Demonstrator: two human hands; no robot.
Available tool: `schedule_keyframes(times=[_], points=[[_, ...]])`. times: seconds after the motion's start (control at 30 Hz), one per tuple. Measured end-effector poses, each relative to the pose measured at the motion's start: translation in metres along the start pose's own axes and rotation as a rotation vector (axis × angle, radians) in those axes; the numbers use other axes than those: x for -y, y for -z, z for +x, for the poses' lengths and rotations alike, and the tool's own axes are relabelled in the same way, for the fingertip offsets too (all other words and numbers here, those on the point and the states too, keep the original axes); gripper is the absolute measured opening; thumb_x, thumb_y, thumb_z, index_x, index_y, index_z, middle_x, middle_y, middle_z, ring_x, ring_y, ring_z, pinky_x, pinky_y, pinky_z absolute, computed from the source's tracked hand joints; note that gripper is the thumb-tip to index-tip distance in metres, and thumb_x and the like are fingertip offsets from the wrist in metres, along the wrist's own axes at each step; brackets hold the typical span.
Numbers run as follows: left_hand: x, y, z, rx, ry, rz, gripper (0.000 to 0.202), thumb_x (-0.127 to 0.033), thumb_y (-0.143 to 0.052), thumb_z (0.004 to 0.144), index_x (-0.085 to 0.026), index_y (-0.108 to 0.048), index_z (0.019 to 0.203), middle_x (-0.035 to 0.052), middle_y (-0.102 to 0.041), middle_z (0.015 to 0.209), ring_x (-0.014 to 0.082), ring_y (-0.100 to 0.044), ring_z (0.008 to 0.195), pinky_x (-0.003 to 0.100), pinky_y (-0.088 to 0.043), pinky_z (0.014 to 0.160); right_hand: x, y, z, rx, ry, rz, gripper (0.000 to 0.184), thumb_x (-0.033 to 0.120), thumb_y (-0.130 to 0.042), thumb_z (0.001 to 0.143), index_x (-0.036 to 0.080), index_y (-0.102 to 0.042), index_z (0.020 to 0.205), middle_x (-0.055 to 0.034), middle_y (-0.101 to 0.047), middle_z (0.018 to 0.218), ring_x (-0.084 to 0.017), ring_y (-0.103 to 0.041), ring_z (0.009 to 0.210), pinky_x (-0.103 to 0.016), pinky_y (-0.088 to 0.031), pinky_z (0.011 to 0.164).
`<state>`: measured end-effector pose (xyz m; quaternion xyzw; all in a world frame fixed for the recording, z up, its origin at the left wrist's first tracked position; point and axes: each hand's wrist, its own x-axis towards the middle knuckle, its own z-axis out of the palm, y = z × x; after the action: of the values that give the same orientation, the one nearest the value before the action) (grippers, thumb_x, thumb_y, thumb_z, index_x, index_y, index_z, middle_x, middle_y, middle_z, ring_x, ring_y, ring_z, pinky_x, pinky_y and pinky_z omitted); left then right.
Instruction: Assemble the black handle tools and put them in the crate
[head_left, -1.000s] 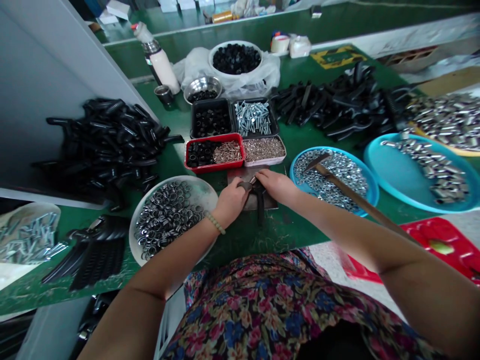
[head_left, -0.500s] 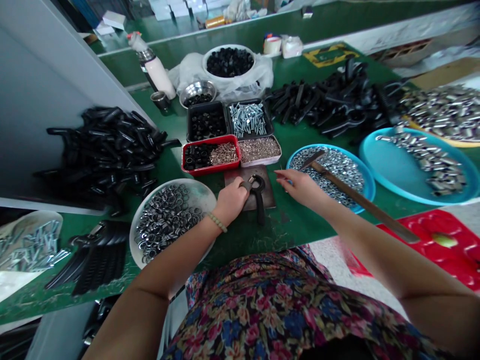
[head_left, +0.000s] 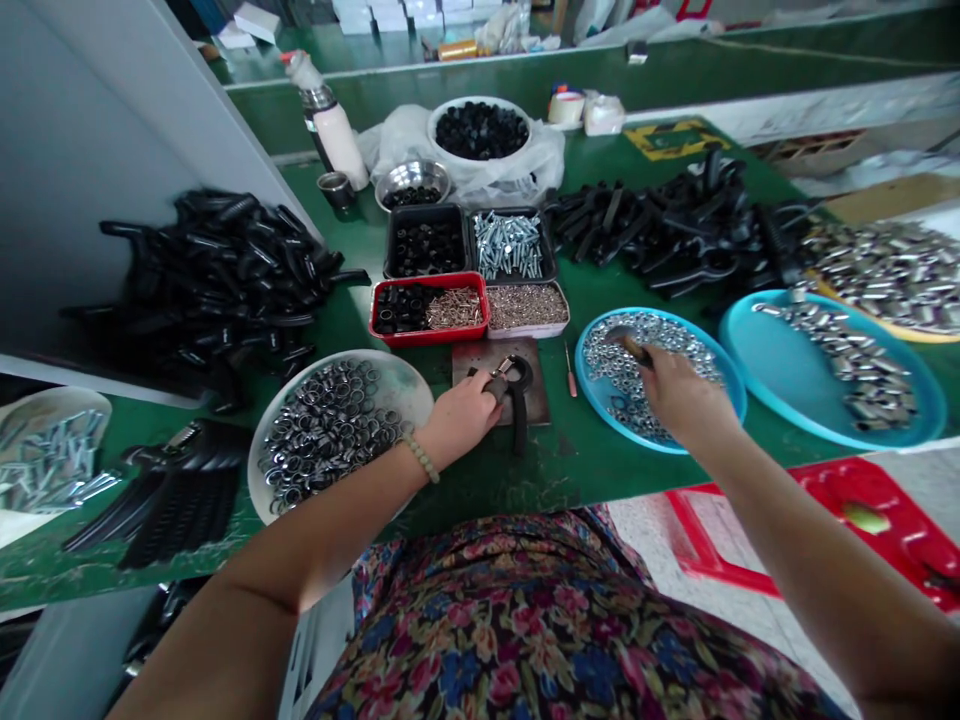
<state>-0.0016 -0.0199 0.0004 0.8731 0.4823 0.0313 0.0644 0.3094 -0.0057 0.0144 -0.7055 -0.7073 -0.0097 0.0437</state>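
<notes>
1. Head view: at the far left we see a heap of black plastic handles (head_left: 210,290) beside a white bowl of steel screws (head_left: 52,460).
2. Next, a white plate (head_left: 405,385) of steel rings sits on the green workbench (head_left: 570,460).
3. Our left hand (head_left: 459,420) has its fingers (head_left: 480,415) together, clamped on black-handled pliers (head_left: 511,400). The pliers stand on a dark steel plate (head_left: 469,355), below a red tray (head_left: 427,335) of black parts and brass pins.
4. A red-handled awl (head_left: 571,372) lies just right of the steel plate.
5. Our right hand (head_left: 682,395) hangs over a blue plate (head_left: 731,400) of steel nuts (head_left: 634,375). Its fingers (head_left: 652,370) are gathered at a brown tip (head_left: 630,345); we cannot tell whether they grip it.
6. At the far right, a teal plate (head_left: 930,420) holds steel sleeves (head_left: 847,370).
</notes>
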Motion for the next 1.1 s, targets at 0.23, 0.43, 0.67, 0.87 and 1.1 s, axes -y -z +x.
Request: schedule_keyframes(times=[0.23, 0.43, 0.67, 0.87, 1.1], points=[[-0.001, -0.003, 0.002, 0.032, 0.071, -0.084, 0.029, -0.031, -0.042, 0.095, -0.015, -0.066, 0.098, 0.0098, -0.055, 0.114, 0.0187, -0.061, 0.089, 0.031, -0.053, 0.078, 0.093, 0.031, -0.011, 0.044, 0.283, 0.438, 0.042, 0.034, -0.033, 0.097, 0.022, -0.043, 0.136, -0.0105, -0.069, 0.114, -0.027, -0.070, 0.092, -0.037, -0.054, 0.073], [0.002, -0.005, 0.000, -0.012, 0.032, -0.113, 0.028, -0.029, -0.042, 0.095, -0.015, -0.066, 0.092, 0.0091, -0.055, 0.111, 0.0193, -0.061, 0.089, 0.032, -0.053, 0.078, 0.109, 0.032, 0.003, 0.201, 0.213, 0.311, 0.041, 0.035, -0.034, 0.097, 0.019, -0.048, 0.132, -0.0117, -0.073, 0.097, -0.029, -0.071, 0.079, -0.039, -0.053, 0.067], [0.003, -0.004, 0.002, 0.009, 0.057, -0.128, 0.027, -0.027, -0.043, 0.094, -0.015, -0.066, 0.092, 0.0100, -0.055, 0.114, 0.0194, -0.061, 0.091, 0.032, -0.052, 0.079, 0.111, 0.031, 0.003, 0.220, 0.219, 0.275, 0.040, 0.036, -0.034, 0.097, 0.020, -0.049, 0.130, -0.0092, -0.074, 0.089, -0.026, -0.070, 0.073, -0.034, -0.052, 0.064], [-0.002, -0.005, 0.000, 0.016, 0.071, -0.149, 0.023, -0.027, -0.045, 0.093, -0.016, -0.065, 0.093, 0.0103, -0.054, 0.115, 0.0203, -0.062, 0.090, 0.032, -0.052, 0.077, 0.107, 0.028, 0.003, 0.122, 0.211, 0.297, 0.040, 0.036, -0.033, 0.097, 0.021, -0.049, 0.131, -0.0087, -0.073, 0.086, -0.026, -0.070, 0.070, -0.033, -0.051, 0.058], [0.032, 0.042, 0.030, -0.228, 0.256, -0.273, 0.040, -0.041, -0.039, 0.096, -0.011, -0.058, 0.115, 0.0143, -0.057, 0.112, 0.0212, -0.061, 0.093, 0.035, -0.048, 0.085, 0.109, 0.031, -0.021, 0.104, 0.298, 0.398, 0.040, 0.034, -0.032, 0.097, 0.021, -0.045, 0.133, -0.0106, -0.071, 0.100, -0.025, -0.071, 0.082, -0.034, -0.053, 0.067]])
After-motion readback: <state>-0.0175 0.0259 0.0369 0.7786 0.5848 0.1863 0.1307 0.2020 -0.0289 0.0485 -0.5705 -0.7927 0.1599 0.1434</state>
